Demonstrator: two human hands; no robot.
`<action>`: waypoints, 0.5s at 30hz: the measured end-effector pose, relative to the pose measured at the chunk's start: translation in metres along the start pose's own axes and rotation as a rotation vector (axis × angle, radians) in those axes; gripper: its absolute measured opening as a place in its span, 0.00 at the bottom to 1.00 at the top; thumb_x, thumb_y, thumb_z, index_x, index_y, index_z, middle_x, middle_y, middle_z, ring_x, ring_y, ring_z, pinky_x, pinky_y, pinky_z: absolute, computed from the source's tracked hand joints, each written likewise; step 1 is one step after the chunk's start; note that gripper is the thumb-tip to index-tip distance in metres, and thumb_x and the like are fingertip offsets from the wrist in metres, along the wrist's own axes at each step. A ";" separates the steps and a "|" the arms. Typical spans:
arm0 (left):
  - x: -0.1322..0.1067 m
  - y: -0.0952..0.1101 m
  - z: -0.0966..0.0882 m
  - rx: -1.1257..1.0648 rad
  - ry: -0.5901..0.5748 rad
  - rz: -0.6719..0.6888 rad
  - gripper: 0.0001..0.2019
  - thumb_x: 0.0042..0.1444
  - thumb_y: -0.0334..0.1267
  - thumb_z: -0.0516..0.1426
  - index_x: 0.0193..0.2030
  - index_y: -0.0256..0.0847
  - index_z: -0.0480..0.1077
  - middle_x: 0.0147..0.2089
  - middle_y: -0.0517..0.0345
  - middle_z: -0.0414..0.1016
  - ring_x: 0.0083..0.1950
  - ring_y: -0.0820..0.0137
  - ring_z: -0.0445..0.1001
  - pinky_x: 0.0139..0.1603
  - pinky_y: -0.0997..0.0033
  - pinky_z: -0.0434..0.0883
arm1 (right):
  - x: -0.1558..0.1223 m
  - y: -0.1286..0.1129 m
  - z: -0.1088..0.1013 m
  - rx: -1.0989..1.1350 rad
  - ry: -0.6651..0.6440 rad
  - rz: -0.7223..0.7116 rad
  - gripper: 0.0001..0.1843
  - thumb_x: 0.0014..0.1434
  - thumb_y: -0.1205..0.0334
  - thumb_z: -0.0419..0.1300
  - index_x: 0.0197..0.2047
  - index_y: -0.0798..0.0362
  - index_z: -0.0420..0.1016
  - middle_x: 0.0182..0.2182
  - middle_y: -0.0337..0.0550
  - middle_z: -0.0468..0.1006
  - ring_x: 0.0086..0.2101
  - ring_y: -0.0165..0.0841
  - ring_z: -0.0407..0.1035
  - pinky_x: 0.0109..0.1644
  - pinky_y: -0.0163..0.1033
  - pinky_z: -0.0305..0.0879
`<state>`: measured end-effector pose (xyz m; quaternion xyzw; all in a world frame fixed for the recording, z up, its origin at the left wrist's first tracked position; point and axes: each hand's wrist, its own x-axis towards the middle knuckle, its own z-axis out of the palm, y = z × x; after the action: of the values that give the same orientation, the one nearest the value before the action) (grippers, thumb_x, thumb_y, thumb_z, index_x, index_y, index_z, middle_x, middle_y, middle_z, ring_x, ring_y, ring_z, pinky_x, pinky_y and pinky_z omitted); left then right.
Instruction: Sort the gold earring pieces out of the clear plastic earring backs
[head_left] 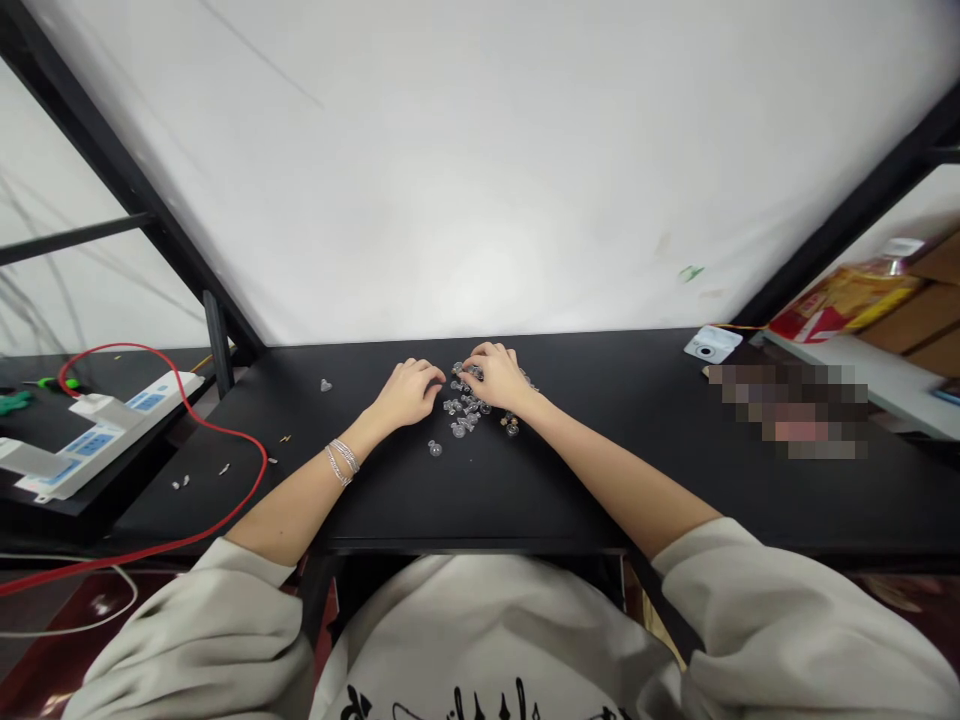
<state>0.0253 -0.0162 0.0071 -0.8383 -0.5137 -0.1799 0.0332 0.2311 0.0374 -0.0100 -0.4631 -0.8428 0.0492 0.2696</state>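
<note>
A loose heap of small clear glass globes (466, 406) lies on the black tabletop (570, 480), in front of me at the middle. My right hand (499, 378) rests on the far side of the heap, its fingers curled down among the globes. My left hand (409, 392) sits just left of the heap, with fingers loosely curled and pointing toward it. Whatever lies under either palm is hidden. One stray globe (435, 449) stands apart near my left hand, and another (325, 385) lies further left. Silver bracelets (342, 462) circle my left wrist.
A white wall rises behind the table, framed by black metal bars. To the left are power strips (97, 430) and a red cable (225, 430). To the right are a small white device (712, 344), a blurred patch (787, 410), a red-yellow packet (844, 300) and cardboard.
</note>
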 end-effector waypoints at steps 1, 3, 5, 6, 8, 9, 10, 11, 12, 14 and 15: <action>0.000 0.000 0.000 0.002 -0.004 -0.006 0.11 0.62 0.32 0.54 0.47 0.41 0.75 0.48 0.51 0.77 0.48 0.58 0.71 0.51 0.56 0.67 | 0.003 0.000 0.003 0.007 -0.005 0.023 0.14 0.63 0.53 0.59 0.44 0.51 0.82 0.50 0.52 0.73 0.51 0.44 0.64 0.56 0.50 0.55; -0.001 -0.001 -0.001 0.008 0.000 -0.022 0.11 0.62 0.32 0.54 0.47 0.40 0.75 0.48 0.51 0.77 0.48 0.58 0.71 0.51 0.56 0.67 | 0.010 0.000 0.007 0.026 -0.016 0.074 0.14 0.62 0.52 0.60 0.41 0.50 0.83 0.50 0.51 0.73 0.51 0.44 0.64 0.57 0.52 0.55; -0.001 -0.003 -0.001 0.009 0.007 -0.033 0.10 0.62 0.32 0.54 0.47 0.40 0.75 0.47 0.50 0.77 0.48 0.58 0.71 0.51 0.56 0.66 | 0.017 0.001 0.010 0.042 -0.035 0.102 0.13 0.61 0.51 0.62 0.39 0.49 0.83 0.50 0.50 0.74 0.52 0.45 0.65 0.58 0.54 0.54; -0.001 -0.003 -0.001 0.006 0.010 -0.034 0.10 0.62 0.32 0.54 0.47 0.40 0.75 0.47 0.50 0.77 0.48 0.58 0.71 0.51 0.56 0.66 | 0.019 0.001 0.010 0.046 -0.047 0.108 0.11 0.60 0.52 0.63 0.37 0.49 0.83 0.49 0.50 0.74 0.52 0.45 0.65 0.58 0.55 0.54; -0.001 -0.003 -0.001 -0.007 0.021 -0.029 0.10 0.62 0.32 0.54 0.46 0.40 0.75 0.47 0.50 0.77 0.47 0.59 0.71 0.51 0.56 0.66 | 0.022 -0.001 0.009 0.060 -0.048 0.113 0.10 0.59 0.54 0.64 0.34 0.50 0.83 0.49 0.49 0.75 0.52 0.46 0.65 0.58 0.56 0.54; -0.001 -0.003 -0.001 -0.017 0.033 -0.027 0.10 0.62 0.32 0.55 0.46 0.40 0.75 0.46 0.51 0.77 0.46 0.59 0.71 0.51 0.57 0.66 | 0.021 -0.002 0.007 0.076 -0.023 0.112 0.09 0.58 0.55 0.65 0.33 0.50 0.83 0.48 0.49 0.76 0.52 0.46 0.65 0.58 0.56 0.55; 0.000 -0.002 0.000 -0.031 0.051 -0.026 0.09 0.62 0.32 0.55 0.46 0.40 0.75 0.45 0.51 0.77 0.46 0.60 0.71 0.50 0.57 0.67 | 0.020 -0.004 0.004 0.109 0.012 0.115 0.09 0.58 0.56 0.65 0.33 0.51 0.83 0.47 0.50 0.76 0.51 0.46 0.66 0.58 0.55 0.56; 0.000 -0.002 0.000 -0.050 0.074 -0.025 0.08 0.62 0.34 0.56 0.45 0.39 0.75 0.43 0.52 0.77 0.45 0.60 0.71 0.50 0.58 0.67 | 0.017 -0.007 0.000 0.172 0.046 0.121 0.09 0.57 0.56 0.65 0.33 0.51 0.83 0.46 0.50 0.77 0.50 0.44 0.67 0.57 0.53 0.58; 0.000 -0.001 0.000 -0.074 0.100 -0.024 0.08 0.62 0.35 0.57 0.45 0.39 0.75 0.42 0.52 0.78 0.43 0.61 0.71 0.49 0.59 0.67 | 0.013 -0.010 -0.004 0.269 0.065 0.134 0.09 0.57 0.55 0.65 0.34 0.52 0.82 0.43 0.49 0.78 0.47 0.42 0.69 0.54 0.51 0.61; 0.000 0.001 0.001 -0.134 0.155 -0.010 0.09 0.61 0.41 0.59 0.42 0.39 0.75 0.39 0.54 0.78 0.39 0.63 0.71 0.46 0.61 0.67 | 0.003 -0.018 -0.013 0.563 0.016 0.173 0.12 0.57 0.54 0.64 0.37 0.54 0.81 0.36 0.47 0.80 0.37 0.36 0.72 0.45 0.43 0.66; 0.000 0.002 0.001 -0.164 0.177 0.006 0.10 0.61 0.43 0.60 0.41 0.39 0.75 0.38 0.54 0.78 0.38 0.65 0.71 0.45 0.62 0.67 | -0.002 -0.022 -0.016 0.715 -0.032 0.194 0.14 0.57 0.52 0.64 0.37 0.55 0.81 0.32 0.46 0.80 0.33 0.33 0.71 0.40 0.40 0.66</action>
<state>0.0272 -0.0163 0.0062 -0.8205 -0.4898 -0.2945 0.0103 0.2238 0.0206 0.0099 -0.4165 -0.7287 0.3730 0.3954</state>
